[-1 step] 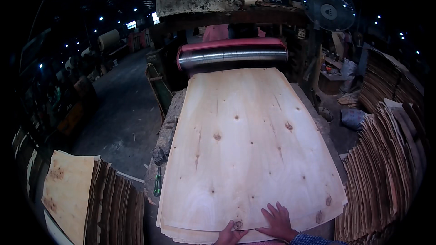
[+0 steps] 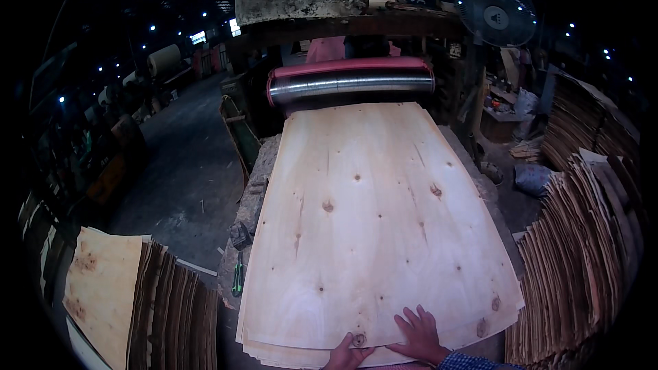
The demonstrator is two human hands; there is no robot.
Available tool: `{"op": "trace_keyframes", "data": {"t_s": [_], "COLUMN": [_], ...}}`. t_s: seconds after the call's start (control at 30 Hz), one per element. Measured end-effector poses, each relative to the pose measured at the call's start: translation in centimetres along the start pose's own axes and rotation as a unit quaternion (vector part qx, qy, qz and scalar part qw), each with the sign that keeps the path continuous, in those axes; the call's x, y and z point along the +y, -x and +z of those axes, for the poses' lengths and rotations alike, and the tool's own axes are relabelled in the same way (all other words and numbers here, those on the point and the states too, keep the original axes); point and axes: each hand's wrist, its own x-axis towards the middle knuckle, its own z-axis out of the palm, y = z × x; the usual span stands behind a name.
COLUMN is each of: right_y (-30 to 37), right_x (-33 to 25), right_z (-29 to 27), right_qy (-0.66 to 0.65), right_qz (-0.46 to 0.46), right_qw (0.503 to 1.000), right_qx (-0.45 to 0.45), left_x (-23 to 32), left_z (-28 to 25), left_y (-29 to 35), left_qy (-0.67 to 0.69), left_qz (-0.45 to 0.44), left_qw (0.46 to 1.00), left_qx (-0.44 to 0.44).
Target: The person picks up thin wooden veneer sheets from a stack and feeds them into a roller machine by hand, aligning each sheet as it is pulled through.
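A: In the head view, where's the top veneer sheet [image 2: 373, 233]?
B: It lies flat over other sheets, whose edges peek out beneath it, with its far end just short of the shiny metal roller [image 2: 353, 83].
A: And the hands?
B: Both are at the sheet's near edge. The right hand [image 2: 420, 337] is spread wide, fingers fanned on the sheet's face. The left hand [image 2: 348, 353] has its thumb up beside a knot on the sheet; I can't tell whether it's gripping the edge.
A: What's around the sheet?
B: Left of it, just beside its edge, there's a slim green-and-black hand tool [image 2: 238, 276]; farther left, a leaning veneer stack [image 2: 175, 308]. Right of the sheet stands a taller veneer pile [image 2: 569, 260]. Beyond its far right corner, a round fan [image 2: 496, 17].
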Motion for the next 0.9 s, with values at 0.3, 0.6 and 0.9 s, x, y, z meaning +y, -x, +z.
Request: {"op": "trace_keyframes", "data": {"t_s": [0.3,0.6,0.9], "right_y": [0.2,0.0,-6.3], "right_x": [0.2,-0.4,3.0], "right_z": [0.4,-0.6,-4.7], "right_qy": [-0.003,-0.005,-0.034], "right_qz": [0.001,0.008,0.017], "right_qw": [1.000,1.000,0.998], "right_qx": [0.007,-0.011,-0.050], "left_x": [1.4,0.0,4.8], "left_z": [3.2,-0.4,11.2], "left_y": [1.0,-0.1,2.0], "left_qy": [-0.070,0.006,-0.195], "left_qz": [-0.003,0.000,0.010], "left_qw": [0.996,1.000,0.980], "left_qx": [0.049,-0.015,0.044]}}
